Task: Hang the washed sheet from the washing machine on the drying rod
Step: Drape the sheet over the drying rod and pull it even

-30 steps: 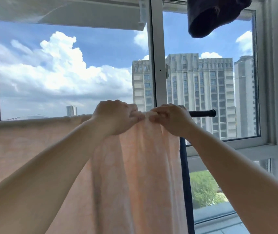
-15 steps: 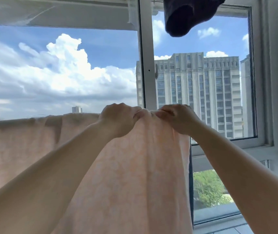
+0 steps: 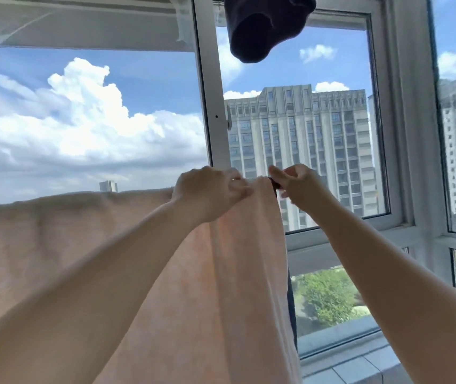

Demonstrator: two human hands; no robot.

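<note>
Peach sheet [image 3: 143, 273] in both hands, seemingly.

Place: a home's enclosed high-rise balcony used for drying laundry.
Evidence, centre and right: white-framed windows [image 3: 215, 106] faced apartment towers [image 3: 298, 151].
Evidence, lower left: a peach sheet [image 3: 82, 231] hung across.
Evidence, top: a dark garment [image 3: 262, 26] dangled.
</note>
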